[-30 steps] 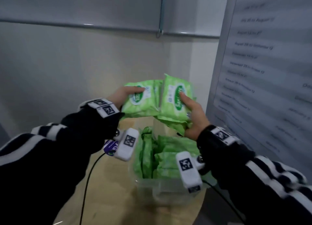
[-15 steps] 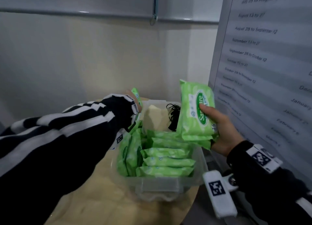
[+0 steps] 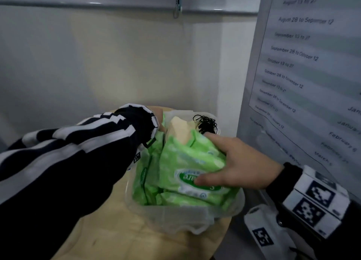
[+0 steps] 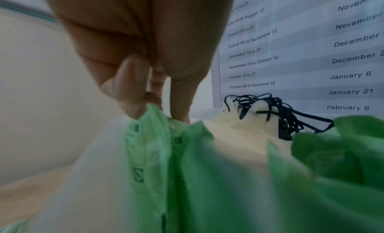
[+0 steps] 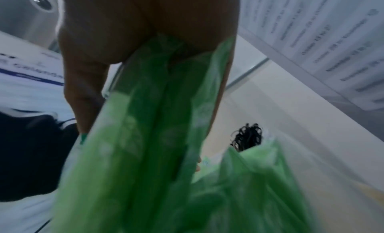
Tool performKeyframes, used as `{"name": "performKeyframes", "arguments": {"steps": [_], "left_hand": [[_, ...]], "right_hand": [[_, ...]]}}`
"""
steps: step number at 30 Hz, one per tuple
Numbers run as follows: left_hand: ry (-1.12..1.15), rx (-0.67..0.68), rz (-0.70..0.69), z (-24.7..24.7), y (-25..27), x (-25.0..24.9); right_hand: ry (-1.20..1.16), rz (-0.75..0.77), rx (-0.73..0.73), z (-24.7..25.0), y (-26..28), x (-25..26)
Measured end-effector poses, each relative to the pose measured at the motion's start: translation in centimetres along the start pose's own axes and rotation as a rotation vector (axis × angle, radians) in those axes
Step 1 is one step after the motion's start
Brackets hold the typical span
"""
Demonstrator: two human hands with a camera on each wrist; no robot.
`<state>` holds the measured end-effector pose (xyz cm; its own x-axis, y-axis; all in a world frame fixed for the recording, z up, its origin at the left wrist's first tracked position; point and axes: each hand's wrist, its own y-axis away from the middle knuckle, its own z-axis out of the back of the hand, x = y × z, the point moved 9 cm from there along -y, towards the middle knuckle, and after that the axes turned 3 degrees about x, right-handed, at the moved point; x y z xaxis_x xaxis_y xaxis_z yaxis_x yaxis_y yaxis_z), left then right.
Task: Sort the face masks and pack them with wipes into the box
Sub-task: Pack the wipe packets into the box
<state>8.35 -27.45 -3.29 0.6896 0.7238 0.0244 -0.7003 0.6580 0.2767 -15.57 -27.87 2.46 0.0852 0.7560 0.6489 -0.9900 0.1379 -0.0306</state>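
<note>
**Wipes packs going into the box**

Right hand (image 3: pixel 237 163) grips a green wipes pack (image 3: pixel 192 162) by its right edge, laying it on the packs in the clear plastic box (image 3: pixel 187 218). Left hand (image 4: pixel 145 59) pinches another pack (image 4: pixel 145 146) at its top seam, far left. Packs look soft, light, crinkly film, likely slippery; hold by edges. Cream masks (image 3: pixel 178 129) with black loops sit at the far end.

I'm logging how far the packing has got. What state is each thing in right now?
Box: open, no lid on, nearly full, on the wooden table.
Wipe pack: lying tilted on top of the packed ones, held by the right hand.
Packed wipe packs: standing on edge in the box.
Left hand: pinching the top edge of a pack at the box's left side.
Face masks: cream ones with tangled black loops, at the box's far end.
</note>
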Motion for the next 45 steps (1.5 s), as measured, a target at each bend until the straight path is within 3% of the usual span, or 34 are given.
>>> {"name": "performKeyframes", "arguments": {"steps": [3, 7, 10, 13, 14, 17, 19, 20, 24, 27, 31, 35, 38, 41, 45], "left_hand": [[-0.006, 0.082, -0.112, -1.1, 0.6, -1.0], [-0.109, 0.18, -0.198, -2.0, 2.0, -0.6], [0.023, 0.071, -0.227, -1.4, 3.0, 0.0], [0.366, -0.122, -0.35, 1.0, 6.4, -1.1], [0.466, -0.086, -0.403, 1.4, 7.9, -1.7], [0.583, 0.259, -0.526, -0.1, 13.2, -4.9], [0.54, 0.384, -0.525, -1.6, 15.2, -6.0], [0.493, 0.369, -0.502, -2.2, 15.5, -6.0], [0.303, 0.065, -0.412, -1.9, 15.4, -5.1], [0.319, -0.009, -0.34, -1.9, 15.4, -4.6], [0.295, 0.064, -0.342, -2.4, 16.1, -5.1], [0.289, 0.166, -0.32, -3.2, 15.9, -5.0], [0.299, 0.184, -0.275, -4.1, 15.0, -4.7], [0.27, 0.149, -0.284, -5.1, 14.7, -4.8], [0.333, 0.101, -0.416, -5.1, 16.0, -5.4]], "right_hand": [[0.436, 0.044, 0.064, -0.7, 0.3, 2.1], [0.586, 0.054, 0.124, -2.5, 0.5, 2.8], [0.62, 0.056, 0.178, -3.8, 0.6, 2.8], [0.636, 0.008, 0.261, -3.8, 0.6, 2.1], [0.624, -0.034, 0.293, -3.6, 0.4, 1.6], [0.467, -0.146, 0.33, -2.6, -0.8, 0.0], [0.363, -0.182, 0.31, -2.4, -1.7, -0.8], [0.351, -0.183, 0.3, -2.5, -2.1, -0.8], [0.574, -0.158, 0.257, -3.1, -3.2, -0.3], [0.69, -0.126, 0.198, -3.1, -3.3, 0.2], [0.665, -0.106, 0.233, -3.8, -2.1, 0.4], [0.48, -0.192, 0.366, -3.9, -2.4, -0.5], [0.527, -0.256, 0.393, -4.7, -3.9, -1.1], [0.698, -0.248, 0.335, -5.5, -4.5, -0.9], [0.804, -0.144, 0.171, -5.7, -2.5, 0.0]]}}
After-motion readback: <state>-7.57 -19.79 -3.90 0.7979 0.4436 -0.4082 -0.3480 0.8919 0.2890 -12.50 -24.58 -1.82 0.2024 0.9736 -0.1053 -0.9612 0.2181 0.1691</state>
